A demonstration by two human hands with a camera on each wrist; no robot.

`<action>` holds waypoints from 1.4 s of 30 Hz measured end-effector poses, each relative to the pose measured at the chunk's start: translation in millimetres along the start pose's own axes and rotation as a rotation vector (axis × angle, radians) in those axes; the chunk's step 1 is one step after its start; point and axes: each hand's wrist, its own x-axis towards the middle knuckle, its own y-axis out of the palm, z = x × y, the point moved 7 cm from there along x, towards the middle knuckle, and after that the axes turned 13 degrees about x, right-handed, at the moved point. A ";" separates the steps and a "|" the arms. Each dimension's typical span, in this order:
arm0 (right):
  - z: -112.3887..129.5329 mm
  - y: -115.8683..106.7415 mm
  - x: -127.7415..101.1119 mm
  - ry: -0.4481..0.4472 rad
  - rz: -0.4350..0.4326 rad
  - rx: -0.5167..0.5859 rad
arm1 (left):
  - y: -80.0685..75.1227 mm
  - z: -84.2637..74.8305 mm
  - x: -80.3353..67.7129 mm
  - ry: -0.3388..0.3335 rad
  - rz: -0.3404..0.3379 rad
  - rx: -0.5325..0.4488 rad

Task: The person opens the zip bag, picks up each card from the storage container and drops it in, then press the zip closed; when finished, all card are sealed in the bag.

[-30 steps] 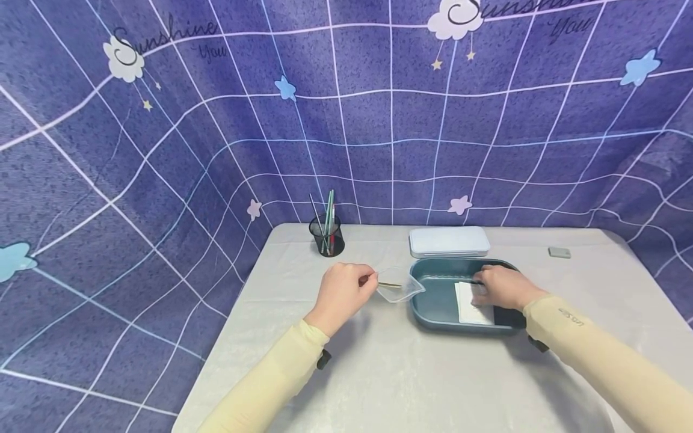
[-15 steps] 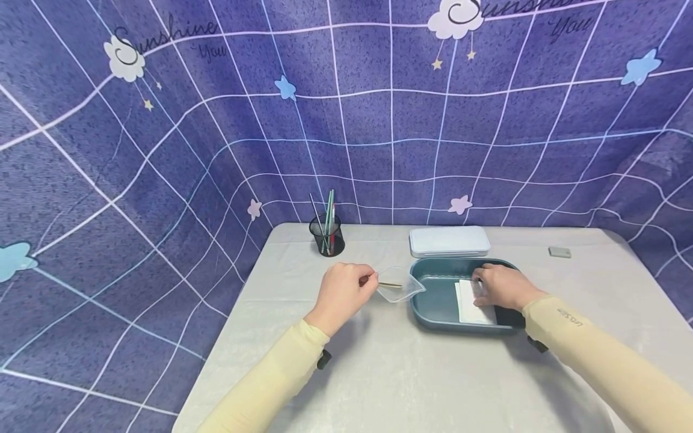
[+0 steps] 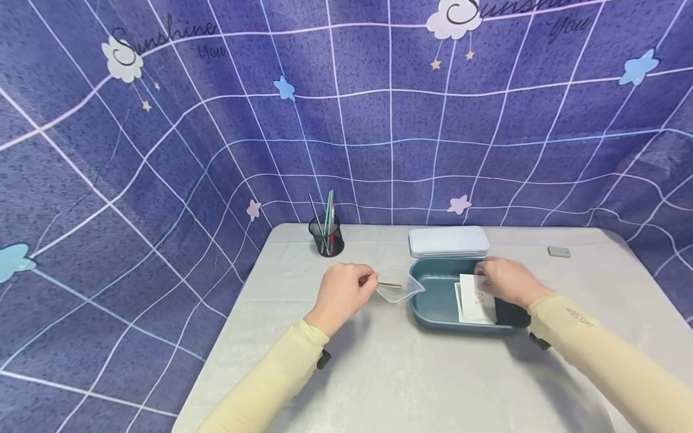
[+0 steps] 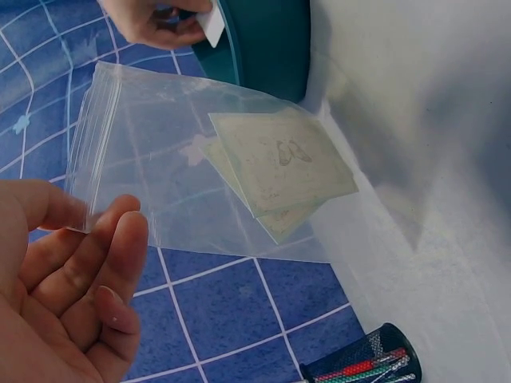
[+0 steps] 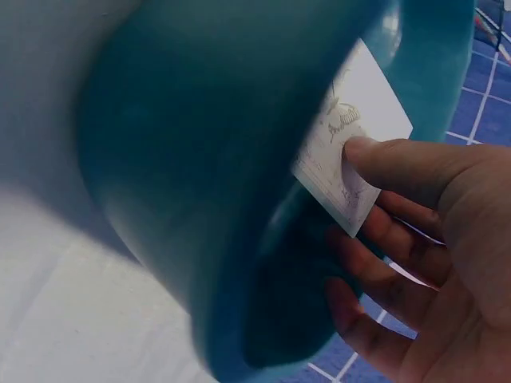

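Note:
My left hand (image 3: pixel 346 291) pinches the zip edge of a clear zip bag (image 4: pixel 176 159) to the left of the teal basin. Two pale cards (image 4: pixel 283 163) with faint drawings lie inside the bag, overlapping. Inside the teal basin (image 3: pixel 435 328), my right hand (image 3: pixel 509 279) holds a white card (image 5: pixel 371 104) between thumb and fingers. That card bears a faint grey drawing and is raised at its far edge in the head view. Another white card (image 3: pixel 458 304) shows its edge beneath it.
Behind the basin lies a pale blue case (image 3: pixel 449 242). A black mesh pen cup (image 3: pixel 328 243) with several pencils or pens stands at the back left. A small grey block (image 3: pixel 559 252) sits at the back right of the covered table (image 3: pixel 400 385).
My right hand has shifted slightly back and to the right, lifting the far edge of the white card so more of its drawing shows. The left hand and bag stay put.

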 end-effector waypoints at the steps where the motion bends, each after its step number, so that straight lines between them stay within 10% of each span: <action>1: 2.1 -2.6 0.0 -0.005 0.000 0.005 | 0.0 -0.1 -0.1 0.001 -0.003 0.000; 19: 43.1 -33.8 -5.6 -0.054 0.135 0.112 | 0.5 2.5 -0.9 -0.002 0.000 -0.005; 42: 155.0 -93.2 -9.1 -0.424 -0.415 0.055 | -1.8 -1.9 1.3 0.011 -0.012 -0.007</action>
